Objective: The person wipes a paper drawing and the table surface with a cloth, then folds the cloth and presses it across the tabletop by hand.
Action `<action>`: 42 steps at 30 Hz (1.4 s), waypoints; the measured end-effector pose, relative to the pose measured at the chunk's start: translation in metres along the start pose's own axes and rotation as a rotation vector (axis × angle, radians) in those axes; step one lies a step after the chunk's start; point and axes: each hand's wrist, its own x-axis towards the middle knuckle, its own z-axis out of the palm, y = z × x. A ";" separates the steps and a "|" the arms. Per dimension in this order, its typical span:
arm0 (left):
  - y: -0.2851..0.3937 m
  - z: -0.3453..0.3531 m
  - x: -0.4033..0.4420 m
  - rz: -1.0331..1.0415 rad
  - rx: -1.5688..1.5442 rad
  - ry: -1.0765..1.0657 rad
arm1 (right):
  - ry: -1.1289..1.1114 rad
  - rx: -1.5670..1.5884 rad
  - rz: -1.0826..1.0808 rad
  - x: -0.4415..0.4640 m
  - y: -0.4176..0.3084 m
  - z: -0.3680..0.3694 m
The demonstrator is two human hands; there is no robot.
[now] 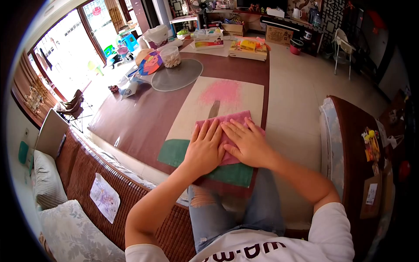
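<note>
Cloth [233, 159], pink and seemingly folded, is covered directly by both hands, its left part by the left hand [204, 148] and its right part by the right hand [249, 147], so neither is nearer. Both are laid flat, palms down and fingers extended, with nothing seen to be gripped. The near half of a painted sheet [190, 117] is partly overlapped by the cloth, its long axis aligned near to far, with a pink treetop [220, 92] exposed beyond the fingertips.
</note>
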 end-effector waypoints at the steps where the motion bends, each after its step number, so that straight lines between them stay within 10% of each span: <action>1: -0.010 0.010 0.014 0.008 -0.013 0.005 | 0.005 -0.002 0.008 0.009 0.014 0.006; 21: -0.123 0.128 0.275 -0.224 0.001 -0.162 | -0.192 -0.086 0.406 0.181 0.239 0.084; 42: -0.017 -0.052 -0.092 -0.118 -0.021 0.036 | -0.187 -0.036 -0.199 0.016 -0.088 0.002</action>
